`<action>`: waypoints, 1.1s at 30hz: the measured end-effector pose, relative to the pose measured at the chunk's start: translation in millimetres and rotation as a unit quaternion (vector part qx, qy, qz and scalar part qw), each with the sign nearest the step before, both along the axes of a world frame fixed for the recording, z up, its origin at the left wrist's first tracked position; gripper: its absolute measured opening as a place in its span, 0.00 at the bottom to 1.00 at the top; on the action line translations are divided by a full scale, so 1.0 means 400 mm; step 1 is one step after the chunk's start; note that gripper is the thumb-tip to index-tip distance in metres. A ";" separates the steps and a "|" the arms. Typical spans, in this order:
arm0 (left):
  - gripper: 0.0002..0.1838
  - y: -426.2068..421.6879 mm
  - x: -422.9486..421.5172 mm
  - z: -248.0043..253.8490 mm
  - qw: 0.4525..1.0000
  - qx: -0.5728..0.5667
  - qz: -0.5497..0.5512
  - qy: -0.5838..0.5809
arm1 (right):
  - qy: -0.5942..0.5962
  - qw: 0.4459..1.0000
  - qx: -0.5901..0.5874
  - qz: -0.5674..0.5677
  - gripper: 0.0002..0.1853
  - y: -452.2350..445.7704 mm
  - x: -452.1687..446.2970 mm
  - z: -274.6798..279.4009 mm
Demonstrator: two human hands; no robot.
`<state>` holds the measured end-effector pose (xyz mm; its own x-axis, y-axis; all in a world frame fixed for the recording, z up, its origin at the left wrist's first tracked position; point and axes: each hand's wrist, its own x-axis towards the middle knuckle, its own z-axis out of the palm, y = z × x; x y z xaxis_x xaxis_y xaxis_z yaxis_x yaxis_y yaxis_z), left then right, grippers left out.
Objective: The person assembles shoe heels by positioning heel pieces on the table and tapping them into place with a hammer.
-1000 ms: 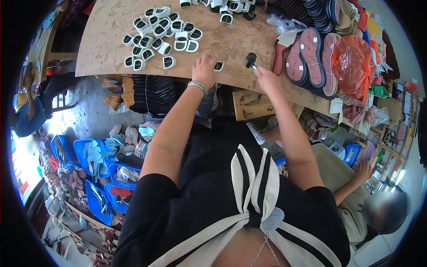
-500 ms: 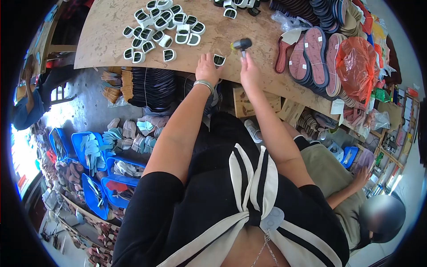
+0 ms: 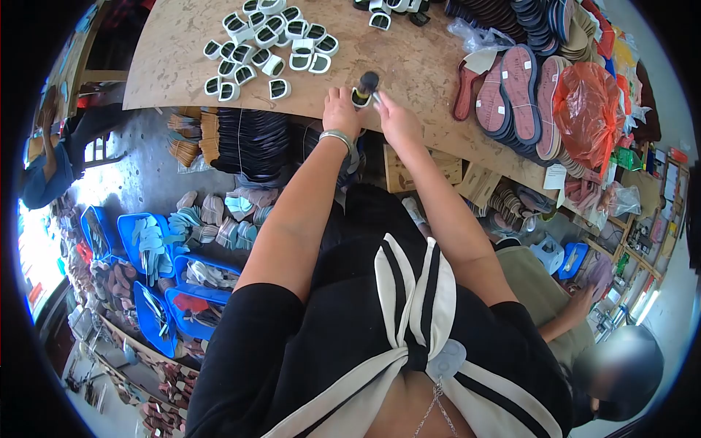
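Note:
At the front edge of the wooden table, my left hand grips a white D-shaped piece with a dark inside, like a shoe heel, between thumb and fingers. A bracelet is on that wrist. My right hand is closed around the handle of a small hammer with a black head and a yellow face. The yellow face is down at the heel's dark inside; whether it touches is hard to tell. Several more white heels lie loosely grouped at the table's back left.
Stacked insoles, a red-handled blade and an orange plastic bag lie on the table's right side. Below are bundled dark sheets, a wooden stool and blue bins. Another person sits close by on my right.
My right hand has swung the hammer left and down, from beside the heel onto or just over it. My left hand stays at the heel.

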<state>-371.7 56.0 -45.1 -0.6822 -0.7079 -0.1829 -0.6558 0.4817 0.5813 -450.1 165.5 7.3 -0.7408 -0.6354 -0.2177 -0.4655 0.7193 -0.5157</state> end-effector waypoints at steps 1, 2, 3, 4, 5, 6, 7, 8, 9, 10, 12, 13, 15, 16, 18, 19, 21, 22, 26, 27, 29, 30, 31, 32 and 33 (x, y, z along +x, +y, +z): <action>0.30 0.001 -0.001 0.002 1.000 -0.002 0.002 -0.002 | 0.006 0.999 -0.035 -0.013 0.19 -0.007 0.001 0.003; 0.30 -0.004 -0.003 0.004 1.000 -0.001 0.001 -0.004 | 0.030 0.997 -0.072 -0.024 0.19 -0.017 0.004 0.008; 0.29 -0.004 -0.002 0.006 1.000 0.001 0.000 -0.008 | 0.053 0.992 -0.108 -0.036 0.19 -0.018 0.010 0.008; 0.29 0.000 0.001 0.009 1.000 0.004 -0.004 -0.011 | 0.075 0.986 -0.143 -0.050 0.19 -0.015 0.016 0.009; 0.29 0.002 0.003 0.009 1.000 0.006 -0.005 -0.007 | 0.060 0.994 -0.087 -0.015 0.19 -0.012 0.009 -0.001; 0.29 0.000 0.003 0.008 1.000 0.007 -0.006 -0.003 | 0.045 0.998 -0.032 0.021 0.19 -0.015 -0.004 -0.006; 0.29 -0.004 0.003 0.007 1.000 0.007 -0.006 0.002 | 0.030 0.998 0.023 0.058 0.19 -0.018 -0.012 -0.012; 0.29 -0.007 -0.001 0.003 1.000 0.007 -0.003 0.000 | 0.028 0.998 0.007 0.051 0.19 -0.020 -0.020 -0.019; 0.30 -0.005 0.000 0.003 1.000 0.009 -0.001 -0.004 | 0.023 0.999 -0.008 0.045 0.19 -0.030 -0.019 0.010; 0.30 -0.002 0.003 0.001 1.000 0.012 0.000 -0.009 | 0.019 0.999 -0.021 0.037 0.19 -0.032 -0.013 0.028; 0.30 -0.003 0.006 0.000 1.000 0.011 0.000 0.002 | 0.061 0.991 -0.122 0.005 0.19 -0.023 0.009 0.011; 0.30 -0.001 0.004 0.003 1.000 0.009 -0.002 0.009 | 0.083 0.981 -0.172 -0.014 0.19 -0.016 0.014 -0.002; 0.30 0.000 0.002 0.002 1.000 0.002 -0.010 0.004 | 0.043 0.997 -0.041 0.039 0.19 -0.006 0.002 -0.023; 0.29 -0.005 0.005 -0.001 1.000 -0.004 -0.013 0.001 | 0.021 0.997 0.023 0.067 0.19 -0.007 -0.008 -0.030; 0.29 -0.007 0.001 0.001 1.000 0.009 0.004 0.007 | 0.040 0.998 -0.041 0.040 0.19 -0.001 -0.009 -0.019; 0.28 0.000 0.001 0.002 1.000 0.017 0.011 0.008 | 0.047 0.996 -0.072 0.026 0.19 0.010 0.005 -0.005; 0.26 0.004 0.002 0.003 0.999 0.015 0.023 0.037 | 0.042 0.992 -0.121 -0.006 0.18 0.030 0.025 -0.022; 0.26 0.003 0.000 0.009 1.000 0.015 0.016 0.019 | 0.029 0.995 -0.098 -0.006 0.18 0.050 0.029 -0.067; 0.26 -0.001 0.002 0.012 1.000 0.001 0.009 0.029 | -0.073 0.996 -0.046 -0.018 0.21 0.029 -0.002 -0.034; 0.26 0.001 0.000 0.025 0.999 0.020 0.030 0.041 | -0.102 0.993 -0.058 -0.033 0.21 0.027 -0.010 -0.020; 0.25 -0.014 -0.007 0.049 0.994 0.059 0.069 0.065 | -0.109 0.977 -0.152 -0.101 0.23 0.034 -0.030 -0.053; 0.26 -0.035 0.001 0.042 0.991 0.004 0.070 0.111 | -0.113 0.964 -0.198 -0.135 0.24 0.040 -0.037 -0.073; 0.27 -0.074 0.010 0.063 0.989 0.004 0.078 0.124 | -0.120 0.969 -0.161 -0.143 0.24 0.053 -0.060 -0.086; 0.30 -0.131 0.021 0.058 0.989 -0.049 0.071 0.123 | -0.127 0.972 -0.123 -0.151 0.24 0.077 -0.100 -0.098; 0.31 -0.193 0.036 0.080 0.984 -0.111 0.066 0.127 | -0.135 0.974 -0.085 -0.158 0.24 0.104 -0.134 -0.109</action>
